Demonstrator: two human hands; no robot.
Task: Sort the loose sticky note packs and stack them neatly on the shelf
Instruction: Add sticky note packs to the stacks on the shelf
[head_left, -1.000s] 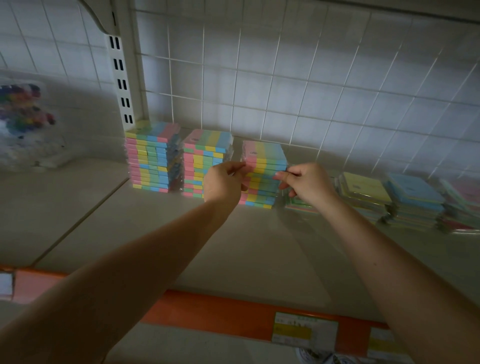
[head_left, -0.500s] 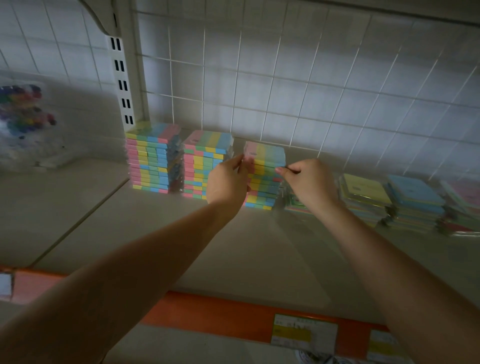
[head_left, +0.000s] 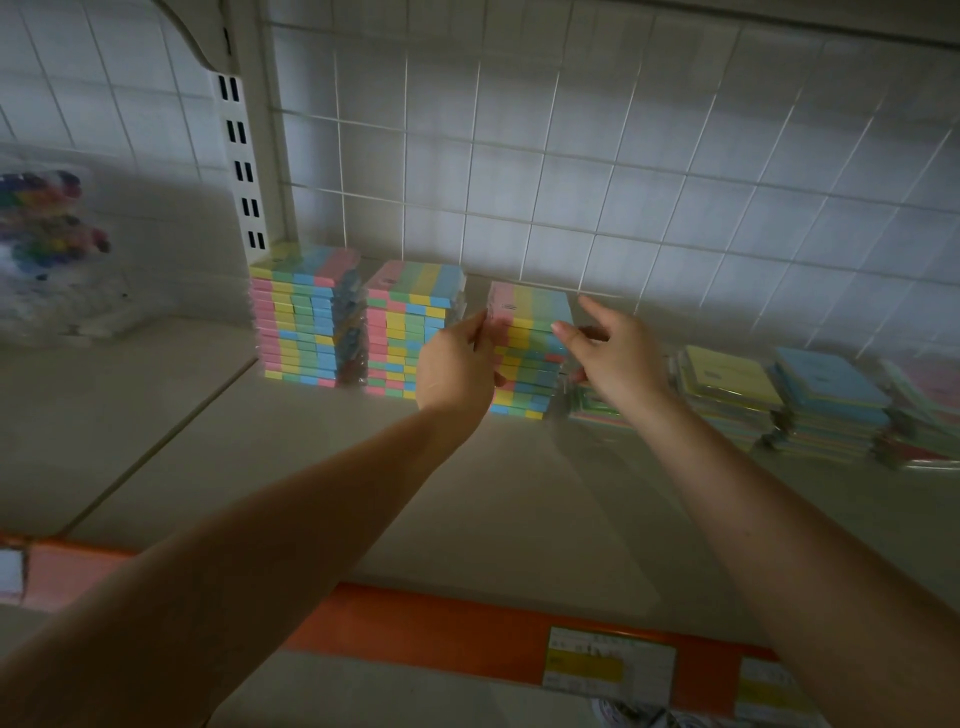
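Sticky note packs (head_left: 530, 353) stacked as the third column from the left on the shelf (head_left: 322, 467), standing upright just right of the second stack (head_left: 410, 332) with a narrow gap between, and well back toward the wire grid backing (head_left: 571, 171). Held squarely between both hands: left hand (head_left: 457, 364) against the column's left face, thumb and fingers (head_left: 480, 325) curled onto the upper left corner of the top pack; right hand (head_left: 613, 358) at the right face, fingers (head_left: 563, 328) relaxed and spread, one tip touching the upper right edge, another raised behind the pile. Long axis of the column vertical, each pack lying flat with its colour stripes running front to back. Both hands about equally near, one per side, so any squaring nudge would come as a push inward from left and right together. Probably tidying the top pack into line with those below; lower packs look slightly stepped at the right edge, though too dim to be sure. Loose flat packs (head_left: 727, 384) lying low to the right, just beyond the right wrist, nearer that hand than the left, so likely the next ones picked by it. First stack (head_left: 306, 322) tallest, against the slotted upright (head_left: 241, 171). Risk: tall narrow column, easily tipped if pressed from one side only
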